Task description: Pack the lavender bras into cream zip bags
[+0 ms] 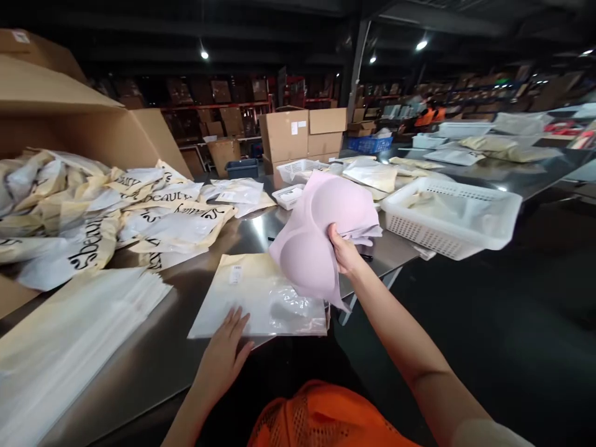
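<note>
A pale lilac bra point(307, 242) with moulded cups hangs above the metal table, gripped by my right hand point(343, 249) at its right side. The thumb lies over the fabric and the other fingers are mostly behind it. Below and to the left, a flat cream-and-clear plastic bag point(261, 304) with a small barcode label lies at the table's front edge. My left hand point(230, 338) rests on its lower left part, fingers stretched out flat. The bra covers the bag's upper right corner.
A stack of flat bags point(69, 347) lies at left, below a heap of printed filled bags point(186, 217) spilling from a large carton point(153, 139). A white perforated basket point(454, 217) stands at right. Farther back are closed cartons point(286, 133), a blue crate point(370, 144) and people in orange vests point(431, 116).
</note>
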Action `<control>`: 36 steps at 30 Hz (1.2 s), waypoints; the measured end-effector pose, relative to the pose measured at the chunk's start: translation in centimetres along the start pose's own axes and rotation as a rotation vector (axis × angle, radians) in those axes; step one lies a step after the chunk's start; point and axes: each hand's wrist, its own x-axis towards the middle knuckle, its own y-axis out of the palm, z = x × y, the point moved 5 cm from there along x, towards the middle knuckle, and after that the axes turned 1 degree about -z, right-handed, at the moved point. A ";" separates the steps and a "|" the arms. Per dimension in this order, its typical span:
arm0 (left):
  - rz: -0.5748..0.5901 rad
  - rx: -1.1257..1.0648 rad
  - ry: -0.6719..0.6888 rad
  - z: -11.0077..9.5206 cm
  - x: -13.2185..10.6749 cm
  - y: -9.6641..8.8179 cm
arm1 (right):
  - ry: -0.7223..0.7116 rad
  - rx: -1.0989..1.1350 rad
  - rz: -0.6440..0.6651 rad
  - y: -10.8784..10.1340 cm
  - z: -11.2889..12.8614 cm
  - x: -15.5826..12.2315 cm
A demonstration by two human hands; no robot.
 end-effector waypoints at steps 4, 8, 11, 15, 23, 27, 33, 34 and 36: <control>0.034 0.102 0.090 -0.6 -0.5 2.6 | -0.016 -0.014 -0.083 -3.4 0.1 -1.6; 0.085 0.262 0.086 -1.0 -3.3 2.9 | -0.127 -0.088 -0.124 -6.1 1.2 -3.6; 0.137 0.343 0.045 -1.7 -4.4 1.7 | -0.174 -0.148 -0.143 -7.6 2.0 -5.1; 0.287 0.322 0.004 -2.3 -3.3 0.8 | -0.195 -0.182 -0.169 -9.2 2.4 -6.7; 0.259 0.401 0.145 -3.2 -1.3 2.8 | -0.269 -0.375 -0.005 -9.7 3.2 -8.7; 0.360 0.390 0.029 -2.6 -0.5 2.1 | -0.250 -0.408 0.148 -9.6 3.1 -9.2; 0.562 0.325 -0.147 -2.8 1.9 -0.2 | -0.223 -0.469 0.443 -8.1 3.0 -9.9; 0.553 0.339 -0.161 -3.0 2.2 -0.4 | -0.221 -0.479 0.480 -7.8 3.1 -10.0; 0.525 0.349 -0.176 -3.5 2.6 -0.7 | -0.217 -0.492 0.523 -7.5 3.0 -10.3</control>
